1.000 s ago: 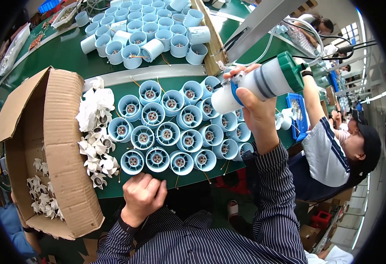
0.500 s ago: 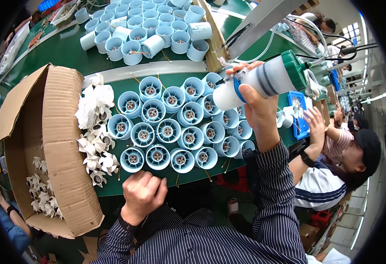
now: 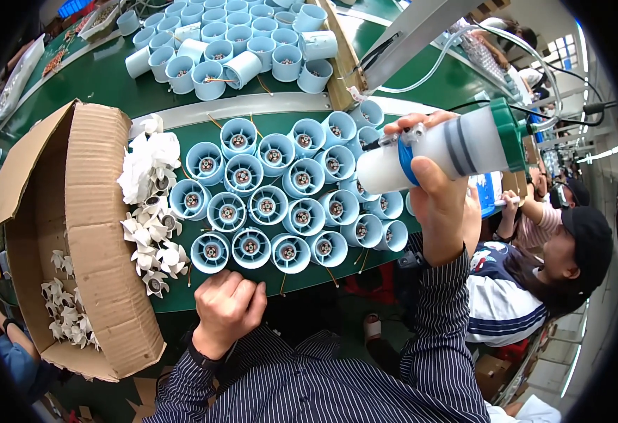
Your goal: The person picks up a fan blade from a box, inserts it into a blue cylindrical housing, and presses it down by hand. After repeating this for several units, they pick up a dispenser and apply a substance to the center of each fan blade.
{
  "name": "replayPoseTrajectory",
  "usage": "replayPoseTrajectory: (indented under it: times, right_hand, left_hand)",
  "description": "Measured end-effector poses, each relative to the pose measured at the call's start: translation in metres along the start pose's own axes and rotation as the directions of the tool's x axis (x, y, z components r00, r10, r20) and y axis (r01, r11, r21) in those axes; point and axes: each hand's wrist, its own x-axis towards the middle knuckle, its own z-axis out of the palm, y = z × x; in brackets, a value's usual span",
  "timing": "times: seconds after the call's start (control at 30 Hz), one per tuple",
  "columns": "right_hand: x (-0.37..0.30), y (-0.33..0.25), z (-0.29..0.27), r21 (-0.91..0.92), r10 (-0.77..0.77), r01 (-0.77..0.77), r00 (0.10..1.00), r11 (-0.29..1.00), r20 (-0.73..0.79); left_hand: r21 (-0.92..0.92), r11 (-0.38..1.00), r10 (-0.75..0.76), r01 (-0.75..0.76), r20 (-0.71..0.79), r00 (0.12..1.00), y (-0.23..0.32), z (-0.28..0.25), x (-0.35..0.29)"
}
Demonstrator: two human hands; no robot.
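Note:
My right hand [image 3: 439,187] is wrapped round a large white dispensing syringe [image 3: 457,149] with a green cap and a blue band. A hose and cable trail from it. The syringe is tilted sideways above the right end of a group of light-blue cups [image 3: 302,215], its narrow end pointing left. Each cup stands open side up, with spokes and a small metal-and-copper core inside. My left hand [image 3: 230,308] is closed in a fist at the table's front edge, just below the front-left cups. Nothing shows in its fingers.
White fan impellers [image 3: 155,233] lie in a pile left of the cups, beside a cardboard box [image 3: 104,247] with more inside. A wooden strip [image 3: 341,84] and a grey metal arm [image 3: 422,42] stand behind. More blue cups [image 3: 238,35] fill the back. A co-worker [image 3: 527,282] sits close on my right.
My right hand has carried the syringe right and slightly down, uncovering cups at the back right. My left fist has stayed put. The co-worker's raised hand has dropped.

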Motion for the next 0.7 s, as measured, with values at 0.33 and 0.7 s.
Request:
replayPoseTrajectory:
  times: [0.33, 0.7]
  right_hand:
    - [-0.036, 0.014, -0.001, 0.016, 0.045, -0.045, 0.999, 0.999, 0.018]
    - [-0.04, 0.018, 0.0, -0.054, 0.075, -0.075, 0.997, 0.996, -0.008]
  left_hand:
    - [-0.004, 1.0, -0.009, 0.009, 0.001, 1.0, 0.001, 0.0, 0.0]
    - [0.029, 1.0, -0.011, 0.012, -0.008, 1.0, 0.001, 0.002, -0.001]
